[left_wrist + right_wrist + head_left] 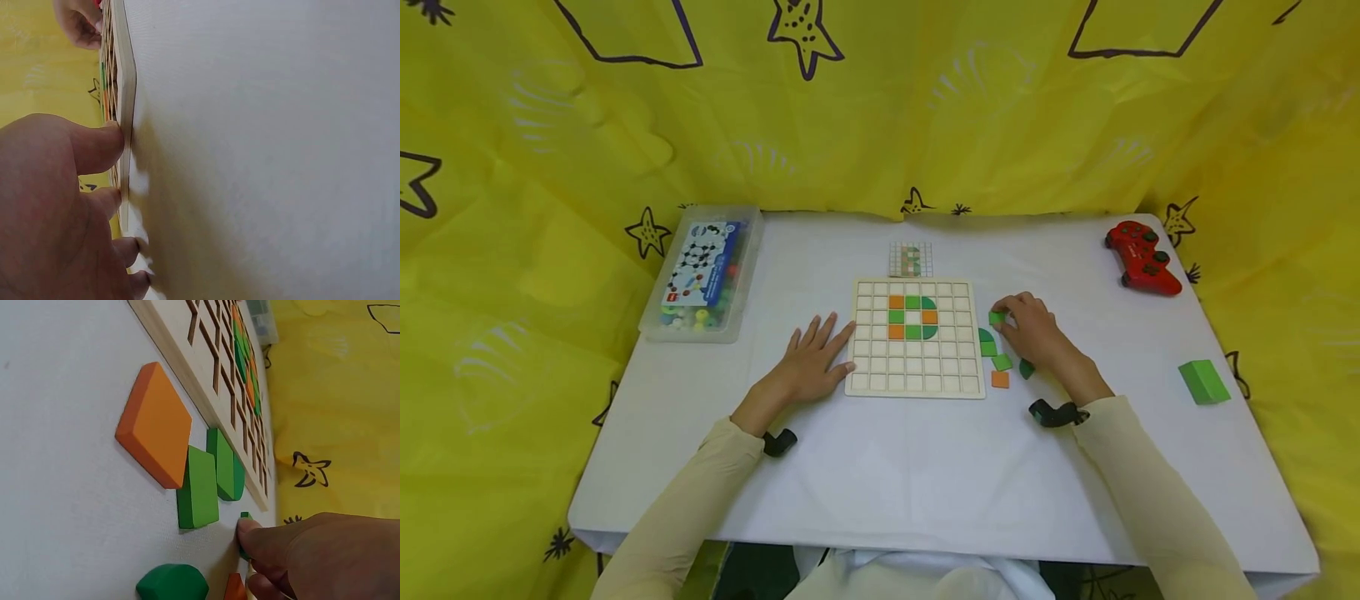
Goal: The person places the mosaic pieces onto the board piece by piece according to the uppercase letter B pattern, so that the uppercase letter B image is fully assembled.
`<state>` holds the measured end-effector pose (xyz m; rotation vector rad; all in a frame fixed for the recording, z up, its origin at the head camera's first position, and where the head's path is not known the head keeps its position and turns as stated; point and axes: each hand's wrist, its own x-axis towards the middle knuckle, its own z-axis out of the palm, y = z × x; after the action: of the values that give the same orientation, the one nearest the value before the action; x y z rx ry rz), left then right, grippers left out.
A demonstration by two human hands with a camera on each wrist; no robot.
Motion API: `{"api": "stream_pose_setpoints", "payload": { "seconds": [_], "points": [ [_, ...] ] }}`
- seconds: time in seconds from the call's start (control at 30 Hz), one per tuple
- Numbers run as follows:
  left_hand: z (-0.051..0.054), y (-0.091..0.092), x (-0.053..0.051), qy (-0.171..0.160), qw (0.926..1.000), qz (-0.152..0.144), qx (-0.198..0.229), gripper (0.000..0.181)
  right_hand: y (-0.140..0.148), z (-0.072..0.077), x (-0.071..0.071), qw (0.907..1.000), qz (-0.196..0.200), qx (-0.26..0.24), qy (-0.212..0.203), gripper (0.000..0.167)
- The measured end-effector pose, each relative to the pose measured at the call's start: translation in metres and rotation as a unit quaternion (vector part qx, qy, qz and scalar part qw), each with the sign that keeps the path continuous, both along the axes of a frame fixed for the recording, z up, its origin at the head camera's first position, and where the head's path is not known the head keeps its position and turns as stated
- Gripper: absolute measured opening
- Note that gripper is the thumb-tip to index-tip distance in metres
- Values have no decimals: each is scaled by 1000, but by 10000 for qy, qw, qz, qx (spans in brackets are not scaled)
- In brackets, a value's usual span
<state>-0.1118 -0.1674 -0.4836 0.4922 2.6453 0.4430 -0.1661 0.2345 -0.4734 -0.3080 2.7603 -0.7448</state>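
Observation:
A wooden grid board (917, 385) lies mid-table, with orange, light green and dark green tiles set in several of its cells around one bare cell. My left hand (811, 367) has its fingers spread, and its thumb and index fingertip touch the board's left edge. To the right of the board, my right hand (1036, 333) pinches a small green tile (996, 318) between thumb and fingers. Loose pieces lie near that hand: an orange square tile (159, 428), a light green square tile (200, 490) and a dark green rounded tile (172, 584). The right fingers partly cover the pinched tile.
A small printed pattern card (911, 259) lies behind the board. At the back left stands a clear plastic box (700, 332) of colourful parts. A red game controller (1144, 258) lies at the back right, and a green block (1204, 382) near the right edge.

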Motion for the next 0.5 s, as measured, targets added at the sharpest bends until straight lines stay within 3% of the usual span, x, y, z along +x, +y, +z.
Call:
{"api": "stream_pose_setpoints", "payload": {
  "seconds": [0.13,0.3,0.5],
  "points": [
    [0,0,1,-20,10000,-1,8,73,2,-3,-7,9994,-72,-309,-156,36],
    [-1,-1,1,-8,10000,10,15,73,-3,-2,-14,9979,-285,-573,-62,35],
    [-2,-2,0,4,10000,-23,30,73,-31,3,-14,9965,-233,-800,-61,40]
  ]
}}
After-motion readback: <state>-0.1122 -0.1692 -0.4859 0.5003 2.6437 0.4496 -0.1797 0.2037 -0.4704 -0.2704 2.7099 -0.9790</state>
